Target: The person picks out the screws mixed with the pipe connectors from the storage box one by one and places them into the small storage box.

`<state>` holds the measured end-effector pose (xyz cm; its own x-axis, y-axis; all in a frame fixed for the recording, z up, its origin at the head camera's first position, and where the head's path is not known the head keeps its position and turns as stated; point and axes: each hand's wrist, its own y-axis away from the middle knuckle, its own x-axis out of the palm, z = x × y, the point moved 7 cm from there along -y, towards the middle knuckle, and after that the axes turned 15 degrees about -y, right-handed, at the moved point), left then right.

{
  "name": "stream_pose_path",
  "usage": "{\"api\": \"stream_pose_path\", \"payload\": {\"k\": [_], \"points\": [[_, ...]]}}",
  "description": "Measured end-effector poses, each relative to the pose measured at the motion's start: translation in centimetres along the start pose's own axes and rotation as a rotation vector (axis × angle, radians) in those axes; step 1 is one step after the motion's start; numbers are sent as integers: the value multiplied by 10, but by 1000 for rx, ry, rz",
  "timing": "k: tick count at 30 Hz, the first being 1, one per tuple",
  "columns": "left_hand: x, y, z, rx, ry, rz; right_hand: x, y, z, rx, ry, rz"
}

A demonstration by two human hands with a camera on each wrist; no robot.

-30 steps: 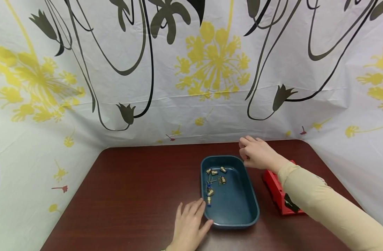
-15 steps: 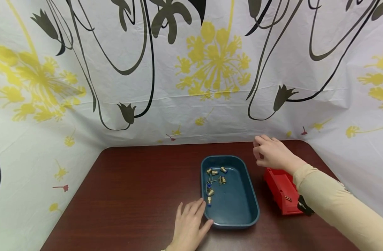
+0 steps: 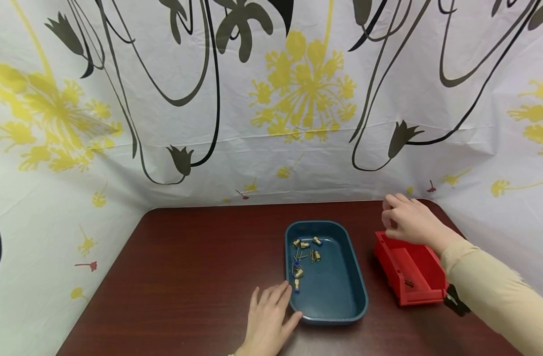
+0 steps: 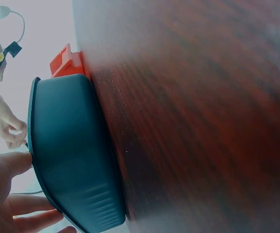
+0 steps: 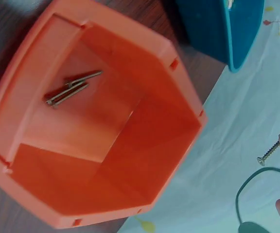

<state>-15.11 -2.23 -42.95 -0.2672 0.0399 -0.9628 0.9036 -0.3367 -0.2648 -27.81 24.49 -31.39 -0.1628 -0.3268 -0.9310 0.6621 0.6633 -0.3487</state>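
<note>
My right hand (image 3: 409,217) is raised over the far end of a red bin (image 3: 398,267). It pinches a screw (image 5: 269,153), whose head points away from the fingertips in the right wrist view. Several more screws (image 5: 72,90) lie in the bin. With relaxed fingers, my left hand (image 3: 269,316) touches the near left corner of a dark blue tray (image 3: 338,291); the left wrist view has its thumb (image 4: 14,162) against the rim. Loose screws (image 3: 300,254) and several brass fittings (image 3: 317,255), some with blue parts, lie in the tray's left half.
Both containers stand on a dark reddish-brown table (image 3: 200,272), the bin to the right of the tray with a narrow gap between. A white patterned cloth (image 3: 236,128) hangs behind the table and along its sides.
My right hand has moved right, from the tray's far right corner to above the bin, uncovering more of the bin. The left hand and the tray stay where they were.
</note>
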Motion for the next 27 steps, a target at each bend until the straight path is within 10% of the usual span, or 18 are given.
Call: {"api": "stream_pose_path", "payload": {"k": [27], "points": [[1,1,0,0,-5,8,7,56,-27,106,-6,10]]}}
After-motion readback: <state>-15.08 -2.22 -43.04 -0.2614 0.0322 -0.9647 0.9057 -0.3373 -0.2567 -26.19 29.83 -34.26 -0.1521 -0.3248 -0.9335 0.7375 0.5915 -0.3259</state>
